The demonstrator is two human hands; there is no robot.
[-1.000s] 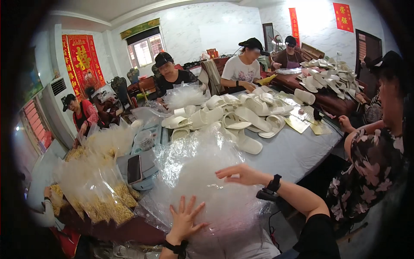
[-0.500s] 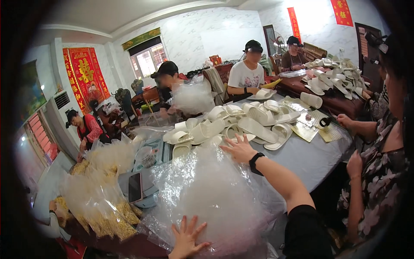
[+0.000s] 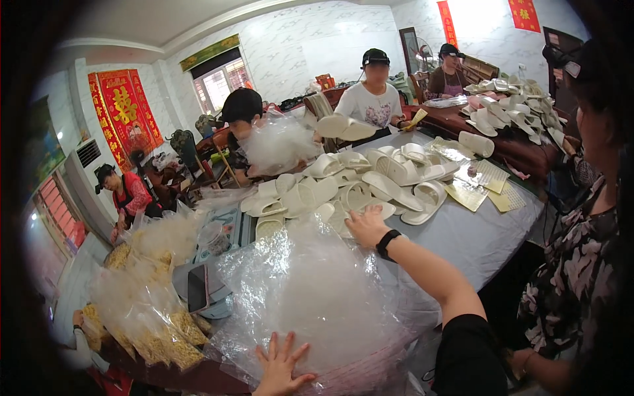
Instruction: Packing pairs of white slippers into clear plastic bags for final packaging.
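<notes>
A stack of clear plastic bags (image 3: 330, 297) lies in front of me, its film wrinkled and shiny. My left hand (image 3: 282, 368) rests flat on its near edge, fingers spread. Beyond the bags' far edge my right hand (image 3: 368, 224), with a black band on the wrist, reaches to the near side of a heap of cream slippers (image 3: 389, 188). Its fingers are stretched out against the slippers; whether they also touch the film I cannot tell.
Bags of small yellow pieces (image 3: 148, 317) stand left, beside a phone (image 3: 197, 288) and a clear round tub (image 3: 214, 237). Yellowish printed sheets (image 3: 465, 193) lie right of the slippers. Several co-workers sit or stand around; one stands close on my right. Another slipper heap (image 3: 522, 112) covers the far table.
My right hand has shifted slightly over the slippers' near edge; my left hand stays on the bags. Across the table, slippers now appear in the air beside the co-worker in white.
</notes>
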